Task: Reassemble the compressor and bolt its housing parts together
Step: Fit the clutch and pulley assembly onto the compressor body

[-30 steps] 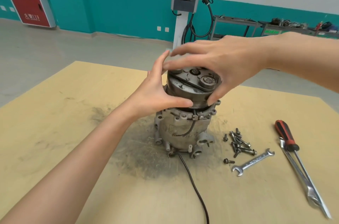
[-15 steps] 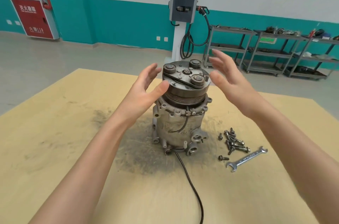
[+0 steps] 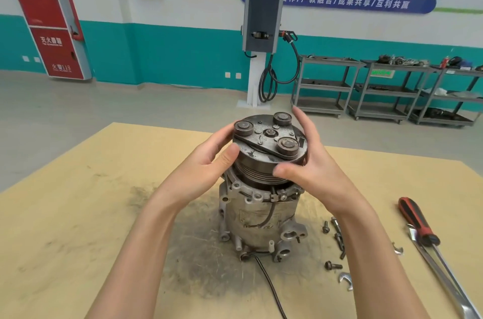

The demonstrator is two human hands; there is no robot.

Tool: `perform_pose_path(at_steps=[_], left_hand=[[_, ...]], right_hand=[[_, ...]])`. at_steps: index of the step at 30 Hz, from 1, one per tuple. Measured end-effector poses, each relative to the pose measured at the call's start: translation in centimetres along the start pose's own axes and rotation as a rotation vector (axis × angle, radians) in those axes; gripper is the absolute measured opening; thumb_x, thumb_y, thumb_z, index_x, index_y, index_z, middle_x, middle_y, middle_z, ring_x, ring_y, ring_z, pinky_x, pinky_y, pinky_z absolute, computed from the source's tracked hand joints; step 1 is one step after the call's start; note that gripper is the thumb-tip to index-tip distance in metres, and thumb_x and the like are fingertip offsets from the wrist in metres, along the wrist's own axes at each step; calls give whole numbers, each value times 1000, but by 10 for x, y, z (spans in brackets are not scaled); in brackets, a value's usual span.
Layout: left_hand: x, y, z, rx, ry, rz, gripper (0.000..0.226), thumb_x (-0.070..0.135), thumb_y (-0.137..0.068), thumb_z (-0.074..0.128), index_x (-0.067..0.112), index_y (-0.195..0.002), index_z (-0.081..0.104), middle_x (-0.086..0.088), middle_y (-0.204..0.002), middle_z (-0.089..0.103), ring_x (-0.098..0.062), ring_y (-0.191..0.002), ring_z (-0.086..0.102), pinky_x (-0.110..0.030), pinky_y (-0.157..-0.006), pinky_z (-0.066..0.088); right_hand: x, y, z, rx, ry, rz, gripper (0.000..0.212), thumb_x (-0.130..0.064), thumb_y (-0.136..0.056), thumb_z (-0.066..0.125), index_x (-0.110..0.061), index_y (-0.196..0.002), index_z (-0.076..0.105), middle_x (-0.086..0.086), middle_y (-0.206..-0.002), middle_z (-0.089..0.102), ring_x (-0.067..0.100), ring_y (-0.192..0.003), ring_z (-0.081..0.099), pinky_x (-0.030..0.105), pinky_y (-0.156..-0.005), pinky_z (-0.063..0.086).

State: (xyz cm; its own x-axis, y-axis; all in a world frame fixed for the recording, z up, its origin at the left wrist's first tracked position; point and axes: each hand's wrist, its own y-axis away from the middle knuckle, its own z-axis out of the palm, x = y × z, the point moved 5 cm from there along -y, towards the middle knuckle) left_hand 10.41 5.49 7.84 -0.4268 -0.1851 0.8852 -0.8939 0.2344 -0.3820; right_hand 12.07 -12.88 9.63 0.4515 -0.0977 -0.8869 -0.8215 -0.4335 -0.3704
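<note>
A grey metal compressor (image 3: 257, 216) stands upright on the wooden table (image 3: 78, 214), its dark grooved pulley and clutch plate (image 3: 269, 146) on top. My left hand (image 3: 206, 164) grips the pulley's left side, thumb on the rim. On the right side, my right hand (image 3: 311, 161) wraps around the pulley with its thumb on the grooves. Several loose bolts (image 3: 335, 240) lie on the table to the right of the compressor's base, partly hidden behind my right forearm. A black cable (image 3: 269, 284) runs from the base toward me.
A red-and-black screwdriver (image 3: 418, 222) and long metal tools (image 3: 444, 282) lie at the right edge. An open-end wrench (image 3: 345, 279) shows partly under my right forearm. A dark grease stain surrounds the compressor. Beyond the table stand a charging post and grey shelving carts.
Both hands, open and apart from the pulley half a second ago, have closed in and now grip it on both sides. The view has tilted up.
</note>
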Motion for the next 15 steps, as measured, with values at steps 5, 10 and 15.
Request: perform_pose_path(at_steps=[5, 10, 15], left_hand=[[-2, -3, 2, -68, -11, 64, 84, 63, -79, 58, 21, -147, 33, 16, -147, 43, -2, -138, 35, -23, -111, 32], [-1, -8, 13, -39, 14, 91, 94, 65, -66, 69, 19, -141, 39, 16, -133, 57, 0, -123, 52, -10, -92, 40], [5, -9, 15, 48, 62, 153, 91, 67, -66, 68, 11, -134, 47, 12, -119, 64, 1, -106, 58, -9, -83, 42]], right_hand=[[2, -4, -3, -52, 17, -44, 114, -14, -64, 82, -32, -152, 10, -49, -106, 55, -12, -107, 58, 3, -81, 43], [6, -4, -4, -82, 19, -91, 117, -5, -65, 84, -23, -152, 8, -50, -110, 53, -14, -109, 57, 2, -83, 43], [10, -5, -3, -7, 12, -145, 109, -7, -64, 82, -27, -149, 17, -31, -121, 60, 9, -116, 62, 20, -90, 51]])
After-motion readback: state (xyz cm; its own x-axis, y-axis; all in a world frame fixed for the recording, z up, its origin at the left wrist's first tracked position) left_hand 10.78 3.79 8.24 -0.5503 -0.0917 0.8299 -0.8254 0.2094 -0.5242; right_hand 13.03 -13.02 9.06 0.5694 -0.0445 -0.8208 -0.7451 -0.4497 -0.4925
